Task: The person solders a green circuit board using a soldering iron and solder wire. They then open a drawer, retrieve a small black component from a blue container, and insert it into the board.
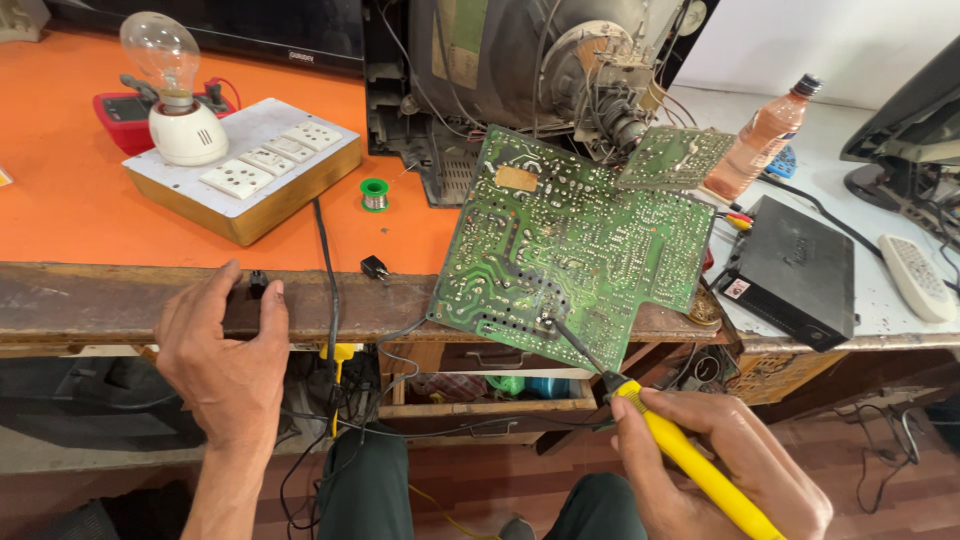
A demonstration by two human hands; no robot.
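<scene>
Largest first: the gutted CRT set (pixel 540 70) sits at the back of the surface (pixel 70 200), up and away from both hands. The green circuit board (pixel 575 240) leans out from it, solder side up, its lower edge overhanging the surface front edge, directly ahead of the right hand.

Right hand (pixel 725 465): grip pressed together around the yellow handle of the soldering iron (pixel 680 450), pencil-style. The iron's long axis runs from the hand, up and left, dark tip landing on a joint near the board's lower edge. So the board lies forward-left of the right grip, along the iron's own line. The right hand is plainly the nearer hand to the board.

Left hand (pixel 225 350): fingers curled over the surface front edge, thumb and forefinger pinching a small black plug (pixel 258 282). The board is well off to this hand's right.

Beyond the left hand: a wooden switchboard (pixel 250 175) with white sockets and a clear bulb (pixel 160 50) on a white holder, a red meter (pixel 120 115) behind it. A black cable (pixel 328 270) drops over the edge just right of that hand.

Right of the board: a black box (pixel 795 270), a plastic bottle (pixel 765 140), a white remote (pixel 915 275).

Small stuff between the hands: a green solder spool (pixel 374 194), another black plug (pixel 374 267).
</scene>
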